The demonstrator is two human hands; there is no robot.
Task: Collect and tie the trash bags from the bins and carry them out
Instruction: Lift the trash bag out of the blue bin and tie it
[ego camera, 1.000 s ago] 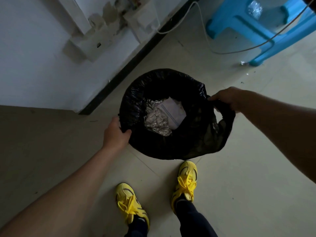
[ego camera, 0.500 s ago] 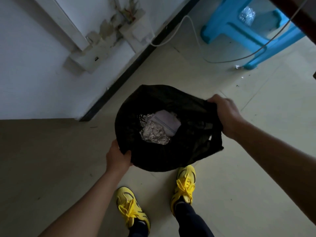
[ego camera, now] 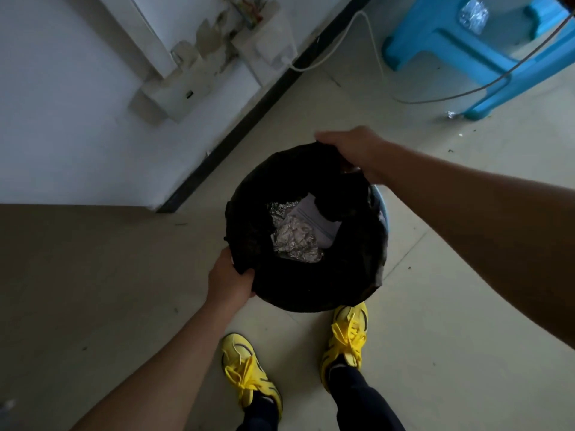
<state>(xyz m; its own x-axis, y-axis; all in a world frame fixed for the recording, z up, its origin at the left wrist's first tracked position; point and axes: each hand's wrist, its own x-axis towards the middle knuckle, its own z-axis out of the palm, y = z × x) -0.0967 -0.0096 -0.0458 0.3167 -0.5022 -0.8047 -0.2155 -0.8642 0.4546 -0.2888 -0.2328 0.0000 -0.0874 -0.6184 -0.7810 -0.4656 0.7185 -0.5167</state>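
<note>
Early stage. The trash bag (ego camera: 311,284) is still open, untied and sitting in the bin (ego camera: 382,202) on the floor (ego camera: 435,275), just ahead of the shoes (ego camera: 345,334). Foil (ego camera: 295,241) and paper (ego camera: 319,220) are inside. Gathering, knotting and carrying out are all left. Left hand (ego camera: 228,279) grasps the near-left rim; right hand (ego camera: 351,149) grasps the far rim. Versus earlier: the right hand went from the right side to the far edge, the mouth is folding inward, and the bin's blue rim now shows.

One trash bag (ego camera: 311,287), one left hand (ego camera: 230,281), one right hand (ego camera: 351,147), two yellow shoes (ego camera: 245,368), one blue stool (ego camera: 435,35)
</note>
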